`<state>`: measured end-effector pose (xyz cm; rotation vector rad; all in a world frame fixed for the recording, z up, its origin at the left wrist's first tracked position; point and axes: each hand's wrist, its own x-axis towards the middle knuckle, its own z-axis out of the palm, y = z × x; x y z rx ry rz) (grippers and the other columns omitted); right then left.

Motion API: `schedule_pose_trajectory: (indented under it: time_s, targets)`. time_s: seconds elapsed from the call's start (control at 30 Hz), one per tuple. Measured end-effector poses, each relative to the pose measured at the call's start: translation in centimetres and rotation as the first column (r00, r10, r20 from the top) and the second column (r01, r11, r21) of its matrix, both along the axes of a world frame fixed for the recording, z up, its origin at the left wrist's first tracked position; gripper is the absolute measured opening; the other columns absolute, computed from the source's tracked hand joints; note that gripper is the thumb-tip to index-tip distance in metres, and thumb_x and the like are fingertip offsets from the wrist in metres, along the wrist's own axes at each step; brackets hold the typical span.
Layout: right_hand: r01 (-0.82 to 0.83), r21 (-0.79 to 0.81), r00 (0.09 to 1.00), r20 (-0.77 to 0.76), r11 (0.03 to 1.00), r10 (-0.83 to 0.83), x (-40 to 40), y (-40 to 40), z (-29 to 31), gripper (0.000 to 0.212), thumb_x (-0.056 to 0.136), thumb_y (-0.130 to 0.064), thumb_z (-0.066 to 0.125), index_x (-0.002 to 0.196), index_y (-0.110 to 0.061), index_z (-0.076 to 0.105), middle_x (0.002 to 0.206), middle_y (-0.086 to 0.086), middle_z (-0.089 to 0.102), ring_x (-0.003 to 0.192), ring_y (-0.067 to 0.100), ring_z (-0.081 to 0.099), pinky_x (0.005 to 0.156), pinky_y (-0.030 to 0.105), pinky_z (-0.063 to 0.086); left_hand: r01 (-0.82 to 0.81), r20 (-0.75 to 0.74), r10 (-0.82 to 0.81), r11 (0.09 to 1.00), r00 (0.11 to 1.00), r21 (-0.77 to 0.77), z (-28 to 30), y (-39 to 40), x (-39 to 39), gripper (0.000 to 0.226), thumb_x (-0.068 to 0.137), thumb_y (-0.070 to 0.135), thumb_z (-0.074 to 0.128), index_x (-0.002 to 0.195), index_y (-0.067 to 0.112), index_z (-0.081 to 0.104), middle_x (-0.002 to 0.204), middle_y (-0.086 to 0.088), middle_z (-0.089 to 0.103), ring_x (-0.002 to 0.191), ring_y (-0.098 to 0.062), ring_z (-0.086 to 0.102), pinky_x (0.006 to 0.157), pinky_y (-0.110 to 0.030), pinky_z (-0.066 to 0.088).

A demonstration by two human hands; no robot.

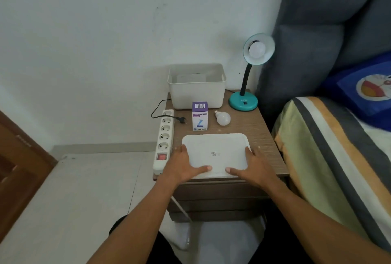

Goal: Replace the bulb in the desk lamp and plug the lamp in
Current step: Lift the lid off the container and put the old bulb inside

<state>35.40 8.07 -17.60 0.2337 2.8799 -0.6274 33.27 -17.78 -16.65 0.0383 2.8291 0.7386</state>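
Note:
A teal desk lamp (243, 103) stands at the back right of the bedside table (262, 136), a white bulb (256, 49) sitting in its shade. A loose white bulb (223, 118) lies beside a purple-and-white bulb box (199, 116). The lamp's black plug (183, 119) lies unplugged next to a white power strip (164, 138). A white tray (214, 147) rests near the front edge. My left hand (183, 163) grips its left side and my right hand (255, 165) its right side, thumbs on top.
A white plastic bin (196, 94) stands at the back of the table against the wall. A bed with a striped blanket (330, 158) and grey headboard is right of the table. A brown door (19, 158) is at far left.

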Motion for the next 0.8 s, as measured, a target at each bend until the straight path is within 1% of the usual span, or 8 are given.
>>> schedule_pose_trajectory:
  time_s: [0.1,0.17,0.23,0.37,0.5,0.63,0.73,0.8]
  targets:
    - [0.05,-0.049,0.992,-0.11,0.998,-0.055,-2.3,-0.6,1.9,0.1,0.08,-0.077,0.059,0.156,-0.02,0.028,0.165,0.008,0.024,0.152,0.03,0.023,0.119,0.05,0.028,-0.064,-0.253,0.093,0.991,0.963,0.119,2.7,-0.4,-1.3,0.093,0.076,0.088,0.06,0.141,0.022,0.056,0.138,-0.004,0.064,0.127,-0.029,0.062,0.1,-0.042,0.055]
    - [0.092,-0.1,0.977,-0.182,0.991,-0.109,-4.5,-1.2,3.3,0.083,0.087,-0.061,0.066,0.153,-0.021,0.037,0.161,0.007,0.033,0.147,0.028,0.033,0.116,0.049,0.035,-0.106,-0.369,0.176,0.974,0.912,0.201,4.5,-1.0,-3.5,0.079,0.087,0.072,0.065,0.142,0.015,0.057,0.142,-0.008,0.063,0.131,-0.03,0.059,0.102,-0.04,0.05]
    - [0.09,-0.123,0.966,-0.23,0.988,-0.117,-7.2,-1.8,4.4,0.073,0.09,-0.048,0.07,0.151,-0.021,0.042,0.157,0.007,0.04,0.143,0.027,0.039,0.113,0.045,0.038,-0.142,-0.419,0.251,0.951,0.872,0.274,6.2,-1.6,-6.3,0.078,0.088,0.066,0.068,0.144,0.014,0.056,0.145,-0.006,0.061,0.133,-0.027,0.057,0.101,-0.034,0.046]
    - [0.085,-0.174,0.964,-0.235,0.981,-0.125,-12.9,-3.0,5.3,0.069,0.089,-0.042,0.073,0.149,-0.022,0.045,0.151,0.006,0.049,0.137,0.024,0.046,0.109,0.041,0.041,-0.168,-0.408,0.322,0.914,0.854,0.37,7.6,-2.8,-13.1,0.088,0.085,0.06,0.076,0.153,0.016,0.044,0.156,-0.007,0.05,0.142,-0.024,0.047,0.102,-0.025,0.034]
    - [0.094,-0.154,0.97,-0.209,0.984,-0.125,-17.6,-4.1,4.1,0.067,0.088,-0.043,0.073,0.148,-0.026,0.047,0.146,0.007,0.053,0.133,0.025,0.049,0.104,0.042,0.045,-0.19,-0.333,0.348,0.885,0.876,0.426,7.8,-3.2,-19.8,0.106,0.08,0.063,0.08,0.162,0.018,0.03,0.165,-0.007,0.036,0.152,-0.025,0.034,0.119,-0.037,0.032]
    - [0.11,-0.098,0.98,-0.155,0.989,-0.125,-20.6,-4.8,2.6,0.061,0.087,-0.046,0.073,0.143,-0.03,0.054,0.134,0.006,0.06,0.119,0.025,0.057,0.093,0.04,0.052,-0.204,-0.271,0.367,0.851,0.89,0.484,7.5,-2.6,-25.3,0.111,0.08,0.066,0.078,0.165,0.021,0.021,0.168,-0.007,0.031,0.155,-0.027,0.029,0.123,-0.043,0.03]
    - [0.109,-0.123,0.988,-0.095,0.986,-0.121,-21.7,-4.6,1.6,0.055,0.086,-0.045,0.074,0.138,-0.034,0.059,0.126,0.004,0.066,0.109,0.021,0.06,0.087,0.035,0.053,-0.191,-0.256,0.354,0.846,0.9,0.498,6.9,-2.2,-28.1,0.105,0.082,0.066,0.076,0.164,0.023,0.025,0.165,-0.005,0.037,0.151,-0.026,0.037,0.122,-0.039,0.032]
    - [0.125,-0.165,0.986,-0.092,0.978,-0.142,-21.9,-4.3,1.4,0.053,0.085,-0.043,0.076,0.135,-0.033,0.061,0.124,0.003,0.068,0.106,0.02,0.062,0.085,0.032,0.05,-0.177,-0.268,0.352,0.84,0.897,0.512,6.1,-2.3,-29.1,0.105,0.076,0.073,0.076,0.159,0.025,0.036,0.157,-0.004,0.048,0.143,-0.025,0.047,0.12,-0.044,0.04]
